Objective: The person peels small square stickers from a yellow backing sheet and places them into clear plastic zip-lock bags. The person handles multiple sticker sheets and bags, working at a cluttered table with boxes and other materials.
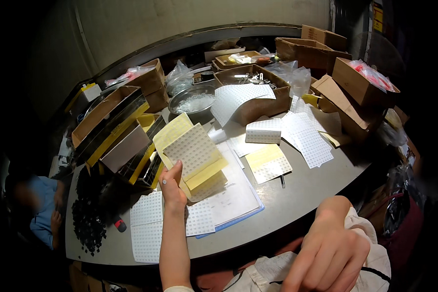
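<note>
Folded label sheets (192, 143), white and yellow, are grasped by the left hand (173, 189), thumb in front, and extend tilted beyond it above the table (301, 204). Small black pieces (86, 214) lie left of that hand, white papers (236, 200) to its right. The right hand (333, 246) is well apart, fingers bent; whether it holds anything cannot be told.

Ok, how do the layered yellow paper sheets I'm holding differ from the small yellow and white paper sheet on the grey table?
The layered yellow paper sheets are tilted up in your left hand; the small yellow and white sheet lies on the grey table. The held sheets look larger than the small one. Both have yellow areas and rows of printed marks.
</note>
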`<state>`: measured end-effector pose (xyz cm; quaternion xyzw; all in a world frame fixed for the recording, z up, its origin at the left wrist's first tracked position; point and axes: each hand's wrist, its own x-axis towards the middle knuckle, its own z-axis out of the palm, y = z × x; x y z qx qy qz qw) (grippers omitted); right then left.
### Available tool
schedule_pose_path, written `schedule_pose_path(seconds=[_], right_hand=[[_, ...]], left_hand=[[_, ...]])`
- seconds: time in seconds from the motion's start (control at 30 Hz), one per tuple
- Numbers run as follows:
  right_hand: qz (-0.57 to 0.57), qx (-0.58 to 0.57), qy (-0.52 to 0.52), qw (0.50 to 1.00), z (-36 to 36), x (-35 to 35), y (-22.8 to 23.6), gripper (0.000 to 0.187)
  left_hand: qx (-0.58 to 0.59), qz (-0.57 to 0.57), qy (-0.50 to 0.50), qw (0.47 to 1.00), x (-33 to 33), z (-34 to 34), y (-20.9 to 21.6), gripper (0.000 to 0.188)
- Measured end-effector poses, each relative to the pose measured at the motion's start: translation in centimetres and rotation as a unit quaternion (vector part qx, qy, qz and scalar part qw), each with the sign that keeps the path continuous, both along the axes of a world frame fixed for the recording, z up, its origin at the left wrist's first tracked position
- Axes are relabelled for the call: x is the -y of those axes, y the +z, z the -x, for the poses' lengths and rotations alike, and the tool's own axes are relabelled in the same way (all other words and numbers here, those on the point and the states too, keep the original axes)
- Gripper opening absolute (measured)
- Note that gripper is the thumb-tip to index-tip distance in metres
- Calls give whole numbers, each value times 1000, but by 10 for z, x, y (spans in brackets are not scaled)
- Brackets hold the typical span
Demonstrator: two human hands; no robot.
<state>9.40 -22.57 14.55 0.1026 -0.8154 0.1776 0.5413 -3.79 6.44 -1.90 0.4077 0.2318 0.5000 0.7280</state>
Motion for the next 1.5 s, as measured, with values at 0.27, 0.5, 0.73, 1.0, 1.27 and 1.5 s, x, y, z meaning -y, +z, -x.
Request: schedule_pose_path(seconds=[0.27,0.5,0.73,1.0,1.27,1.5], right_hand=[[-643,51,-293,706,-8,-7,-11,36],[60,-32,40,997,-4,6,-5,36],[26,13,5,1000,-11,8,-15,26],[370,159,-587,702,-105,-35,-90,22],[370,280,-743,483,-188,-61,-176,83],[473,145,-721,486,-178,-64,-167,65]], left_hand=[[5,7,-44,999,1,-6,-1,41],[-5,5,-24,1000,-4,4,-3,38],[-6,3,-11,1000,-1,1,4,32],[13,7,2,1000,2,6,8,30],[10,5,38,999,9,2,14,30],[20,-6,39,999,8,4,16,32]])
